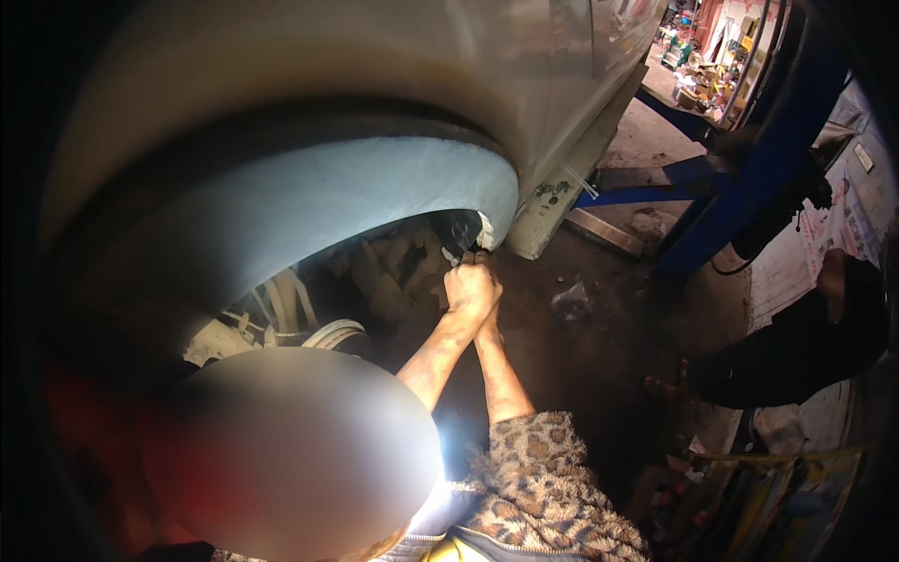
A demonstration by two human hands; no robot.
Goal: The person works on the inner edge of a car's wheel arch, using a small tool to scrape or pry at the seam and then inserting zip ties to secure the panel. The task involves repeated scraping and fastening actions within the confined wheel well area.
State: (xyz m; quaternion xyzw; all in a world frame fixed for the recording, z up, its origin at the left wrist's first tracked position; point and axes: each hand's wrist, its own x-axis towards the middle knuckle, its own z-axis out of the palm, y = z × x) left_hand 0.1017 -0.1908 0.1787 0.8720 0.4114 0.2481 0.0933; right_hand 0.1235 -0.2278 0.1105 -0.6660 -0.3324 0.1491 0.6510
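My left hand is closed near the front lip of a car's wheel arch, whose inner edge looks pale blue-grey. My right hand is mostly hidden behind it, fingers bunched at the same spot, just below a white patch on the arch. What the fingers grip is too small and covered to name. The two forearms meet at the wrists, the right one in a leopard-print fleece sleeve. Dusty underbody parts show inside the arch. A large blurred oval hides the lower left.
A blue lift post and arm stand at the right, beside the car's sill. Someone in dark clothing is at the far right. Below them is a yellow-framed rack. A cluttered area shows at top right.
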